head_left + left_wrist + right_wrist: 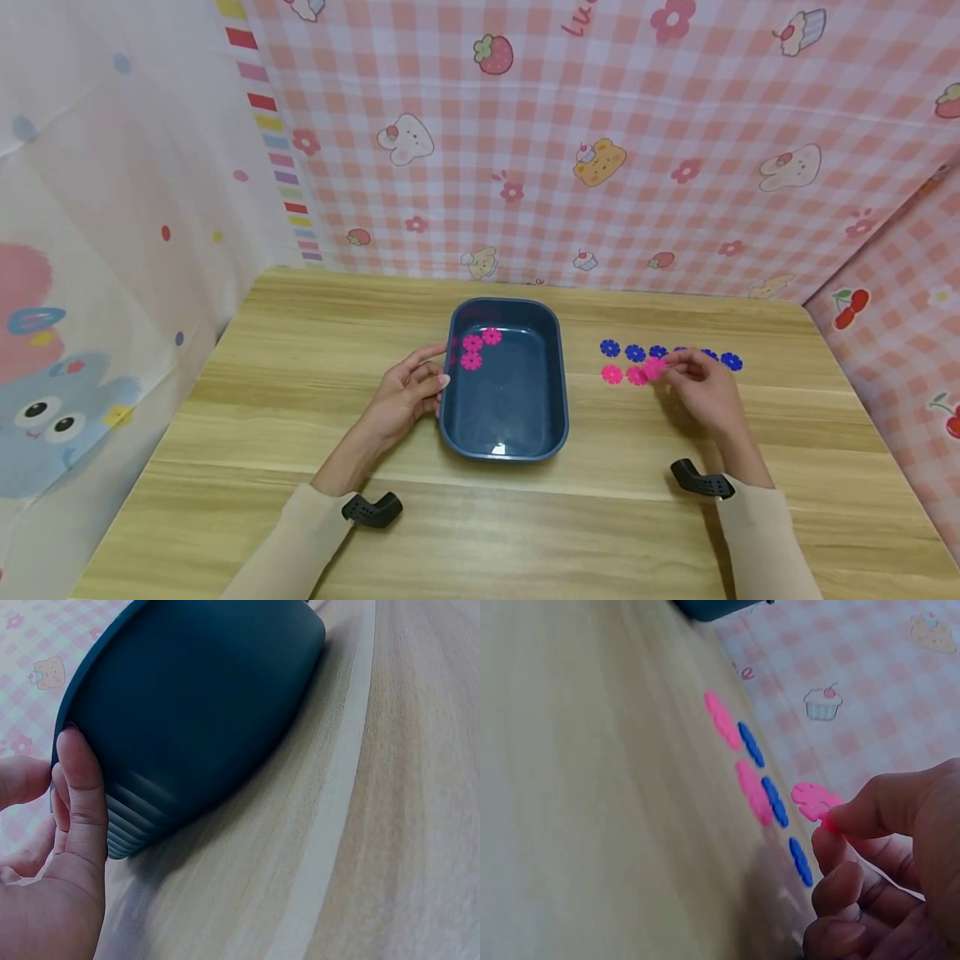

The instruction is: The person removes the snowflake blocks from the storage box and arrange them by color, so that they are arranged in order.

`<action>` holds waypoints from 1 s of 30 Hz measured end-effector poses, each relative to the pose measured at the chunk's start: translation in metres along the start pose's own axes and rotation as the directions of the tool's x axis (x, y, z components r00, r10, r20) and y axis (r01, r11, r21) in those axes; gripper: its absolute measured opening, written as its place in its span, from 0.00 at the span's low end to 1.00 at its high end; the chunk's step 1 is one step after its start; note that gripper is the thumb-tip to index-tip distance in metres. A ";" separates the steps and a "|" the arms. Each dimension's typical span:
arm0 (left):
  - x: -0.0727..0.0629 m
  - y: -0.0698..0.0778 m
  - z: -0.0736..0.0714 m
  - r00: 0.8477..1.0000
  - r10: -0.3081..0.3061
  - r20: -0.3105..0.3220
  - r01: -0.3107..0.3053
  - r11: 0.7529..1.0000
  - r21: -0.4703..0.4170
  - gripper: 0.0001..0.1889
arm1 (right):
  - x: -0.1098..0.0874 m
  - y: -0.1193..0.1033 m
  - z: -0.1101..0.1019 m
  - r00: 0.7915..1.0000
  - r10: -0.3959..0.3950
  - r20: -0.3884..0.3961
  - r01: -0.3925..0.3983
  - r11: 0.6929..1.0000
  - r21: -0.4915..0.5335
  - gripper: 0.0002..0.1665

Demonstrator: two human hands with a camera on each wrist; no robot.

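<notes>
A dark blue rectangular tray stands on the table, with several pink flower-shaped discs at its far left inside. My left hand grips the tray's left rim between thumb and fingers; the left wrist view shows a fingertip against the outer wall. Over on the right, my right hand pinches one pink flower disc between thumb and forefinger, raised above the table. Two more pink discs lie just left of that hand. Behind them runs a row of blue flower discs, partly hidden by the fingers.
The wooden table ends at the back against a pink checked cloth with cartoon prints. A white printed cloth hangs on the left. Black wrist mounts sit on both beige sleeves.
</notes>
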State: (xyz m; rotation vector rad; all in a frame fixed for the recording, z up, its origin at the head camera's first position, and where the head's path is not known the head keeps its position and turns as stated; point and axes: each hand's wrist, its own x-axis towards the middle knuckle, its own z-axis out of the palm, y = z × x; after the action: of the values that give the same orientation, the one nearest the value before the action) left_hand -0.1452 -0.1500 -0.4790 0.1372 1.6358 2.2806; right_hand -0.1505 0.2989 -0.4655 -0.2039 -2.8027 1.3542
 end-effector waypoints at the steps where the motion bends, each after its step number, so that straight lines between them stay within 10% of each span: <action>1: 0.000 0.000 0.000 1.000 0.000 0.001 0.000 1.000 0.000 0.31 | 0.000 0.001 -0.001 1.000 0.003 -0.005 -0.003 1.000 -0.013 0.17; 18: 0.000 0.000 0.000 1.000 0.003 0.005 -0.003 1.000 -0.004 0.31 | -0.001 0.010 -0.003 0.997 0.056 -0.052 -0.065 0.978 -0.199 0.16; 30: 0.000 0.000 0.000 1.000 -0.004 0.003 0.004 1.000 0.006 0.31 | 0.001 0.011 -0.005 0.990 0.134 -0.052 -0.141 0.979 -0.146 0.14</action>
State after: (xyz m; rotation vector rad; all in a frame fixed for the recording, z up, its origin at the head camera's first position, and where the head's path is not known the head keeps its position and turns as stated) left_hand -0.1452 -0.1501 -0.4790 0.1387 1.6402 2.2716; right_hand -0.1503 0.3091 -0.4712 -0.4318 -2.9035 1.1476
